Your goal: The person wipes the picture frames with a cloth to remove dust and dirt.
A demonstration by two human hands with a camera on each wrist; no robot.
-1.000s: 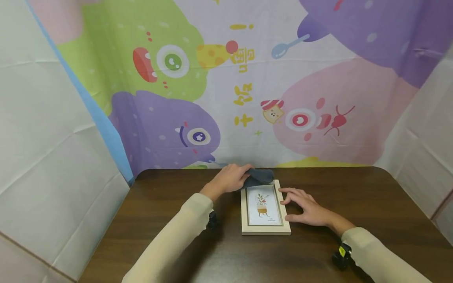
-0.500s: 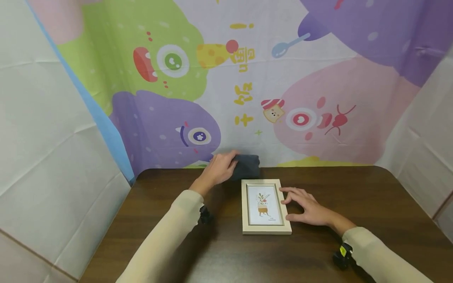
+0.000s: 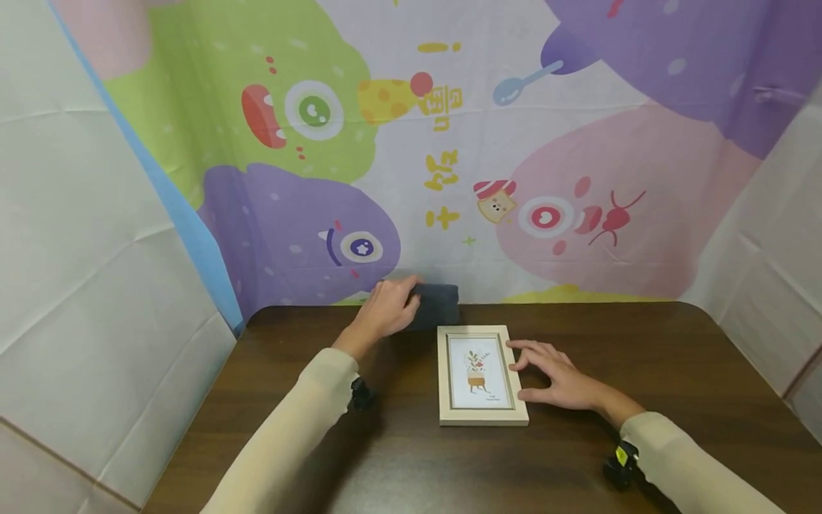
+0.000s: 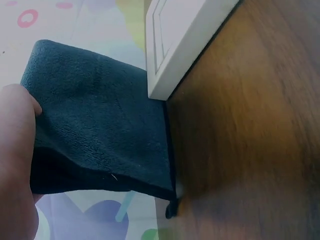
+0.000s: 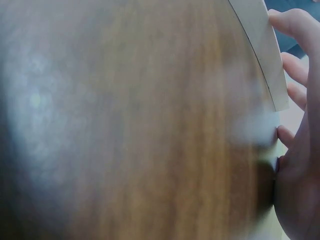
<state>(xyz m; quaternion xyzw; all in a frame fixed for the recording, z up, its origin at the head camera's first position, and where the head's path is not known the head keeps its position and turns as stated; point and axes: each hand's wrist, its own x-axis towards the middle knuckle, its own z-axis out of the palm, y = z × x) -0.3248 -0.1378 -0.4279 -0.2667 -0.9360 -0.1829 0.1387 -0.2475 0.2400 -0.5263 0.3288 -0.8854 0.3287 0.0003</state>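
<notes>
A dark blue-grey cloth hangs from my left hand, which pinches its left side near the table's back edge. Seen from the left wrist, the cloth is folded, with a small loop at its lower corner. A cream picture frame lies flat on the table, its print of a potted plant facing up. My right hand rests beside the frame, fingertips and thumb touching its right edge. In the right wrist view, fingertips meet the side of the frame.
The dark wooden table reaches back to a cartoon-printed curtain. Pale sheets hang on both sides. A black wrist camera sits at the right cuff, and another at the left.
My left hand has drawn the cloth off the frame's top edge, back and to the left, so the whole frame shows. The right hand has stayed in place.
</notes>
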